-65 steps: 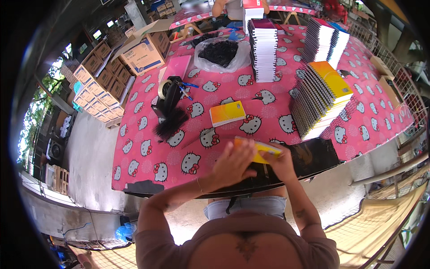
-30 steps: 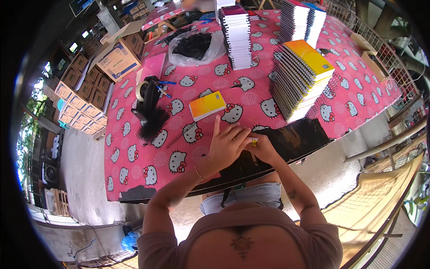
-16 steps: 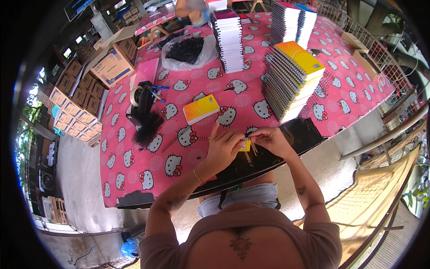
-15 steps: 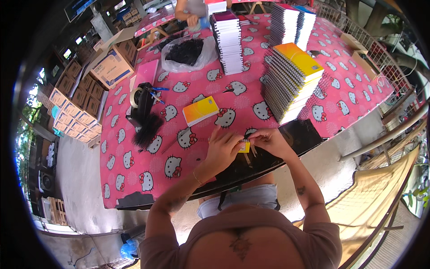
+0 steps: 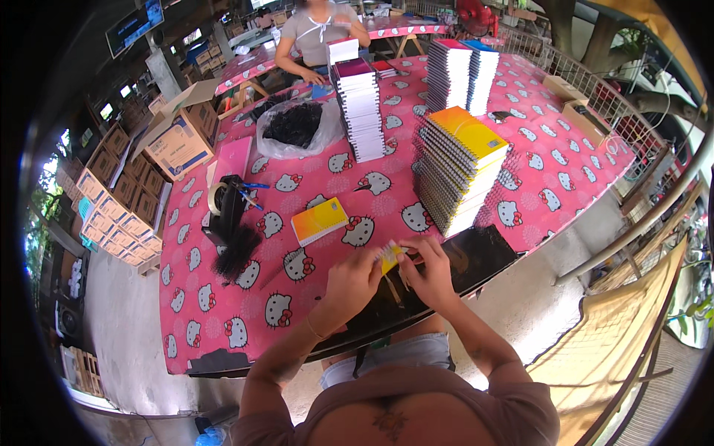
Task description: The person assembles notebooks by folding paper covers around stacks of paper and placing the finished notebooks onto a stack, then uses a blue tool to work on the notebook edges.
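Note:
Near the front edge of the pink table, both my hands are closed on a small yellow notebook (image 5: pixel 390 259), tilted and mostly covered by fingers. My left hand (image 5: pixel 355 276) grips its left side, and my right hand (image 5: pixel 427 272) pinches its right end. A pale, ridged edge shows between them; its detail is too small to tell. Beyond my left hand, a yellow-orange spiral notebook (image 5: pixel 320 221) lies flat. To the right stands a tall stack of yellow spiral notebooks (image 5: pixel 467 145), with dark wire coils along its left side.
A tape dispenser (image 5: pixel 227 204), blue pens (image 5: pixel 255 186) and a black bristly bundle (image 5: pixel 238 251) lie left. Farther back are a plastic bag of black coils (image 5: pixel 297 128), more notebook stacks (image 5: pixel 358 111) and a person (image 5: pixel 320 33). Cardboard boxes (image 5: pixel 178 141) stand left of the table.
The view has tilted up, showing more of the person across the table. My hands have turned the small yellow notebook to a slant, exposing its pale edge.

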Demonstrator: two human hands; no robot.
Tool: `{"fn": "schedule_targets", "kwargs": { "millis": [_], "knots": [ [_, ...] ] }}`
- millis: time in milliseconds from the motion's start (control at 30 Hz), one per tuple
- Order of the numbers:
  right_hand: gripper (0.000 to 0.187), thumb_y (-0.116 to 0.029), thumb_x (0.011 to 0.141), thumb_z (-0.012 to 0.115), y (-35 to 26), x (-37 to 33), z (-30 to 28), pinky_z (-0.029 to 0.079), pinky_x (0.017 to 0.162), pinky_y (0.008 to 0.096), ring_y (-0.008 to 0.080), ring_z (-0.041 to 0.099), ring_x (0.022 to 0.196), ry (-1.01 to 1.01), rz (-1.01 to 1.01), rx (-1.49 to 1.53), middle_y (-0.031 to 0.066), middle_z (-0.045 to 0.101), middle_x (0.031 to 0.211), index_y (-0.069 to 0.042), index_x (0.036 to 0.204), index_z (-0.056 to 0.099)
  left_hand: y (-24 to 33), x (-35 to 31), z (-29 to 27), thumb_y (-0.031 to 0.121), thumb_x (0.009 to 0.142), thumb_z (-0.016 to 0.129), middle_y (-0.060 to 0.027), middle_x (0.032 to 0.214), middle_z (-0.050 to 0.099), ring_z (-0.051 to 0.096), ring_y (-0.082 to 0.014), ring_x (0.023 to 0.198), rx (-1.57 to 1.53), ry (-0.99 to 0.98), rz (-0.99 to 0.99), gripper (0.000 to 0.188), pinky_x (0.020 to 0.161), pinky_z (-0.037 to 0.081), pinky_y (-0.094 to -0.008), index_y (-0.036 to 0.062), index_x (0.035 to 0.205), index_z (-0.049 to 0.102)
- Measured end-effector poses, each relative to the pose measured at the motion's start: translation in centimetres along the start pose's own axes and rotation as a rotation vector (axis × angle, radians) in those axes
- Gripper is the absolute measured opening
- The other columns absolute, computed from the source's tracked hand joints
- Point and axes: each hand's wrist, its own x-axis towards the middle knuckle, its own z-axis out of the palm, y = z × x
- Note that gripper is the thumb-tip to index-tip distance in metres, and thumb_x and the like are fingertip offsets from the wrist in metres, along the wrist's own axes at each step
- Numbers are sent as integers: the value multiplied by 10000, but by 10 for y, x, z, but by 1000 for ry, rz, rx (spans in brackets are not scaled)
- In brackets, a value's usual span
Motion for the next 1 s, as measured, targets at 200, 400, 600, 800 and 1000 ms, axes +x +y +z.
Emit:
{"fn": "schedule_targets", "kwargs": {
  "millis": [200,400,600,800,1000],
  "knots": [
    [504,-54,900,671,-55,29,-55,418,1034,338,219,564,1140,34,26,298,114,575,1201,15,1373,512,73,103,-49,87,930,653,-158,1181,649,649,-284,1061,68,231,440,307,919,504,-362,50,1235,645],
    [365,-59,913,655,-84,158,-170,508,888,304,146,639,949,90,24,-7,89,705,1113,41,1264,634,75,247,-29,162,917,685,-118,1038,659,634,-207,910,-375,211,362,317,784,501,-315,68,1219,691],
    [311,-160,894,669,2,207,-207,543,762,350,222,696,887,-24,-48,-537,152,734,1003,-58,1185,711,44,291,44,314,899,666,-150,1044,668,610,-354,1015,155,170,273,271,904,473,-501,132,1087,737],
    [494,-387,958,602,-61,164,-164,366,1103,492,298,559,1271,43,-340,-1014,160,574,1393,-72,1338,601,4,220,0,151,957,631,-153,1053,663,635,-315,983,-127,544,345,219,872,490,-405,28,1134,676],
    [531,-359,954,612,-67,138,-126,326,1133,524,320,518,1325,71,-544,-1003,157,553,1416,-49,1379,546,-138,60,-28,145,901,662,-145,1020,654,638,-337,965,278,-71,67,211,837,541,-422,25,1074,666]
  ]
}}
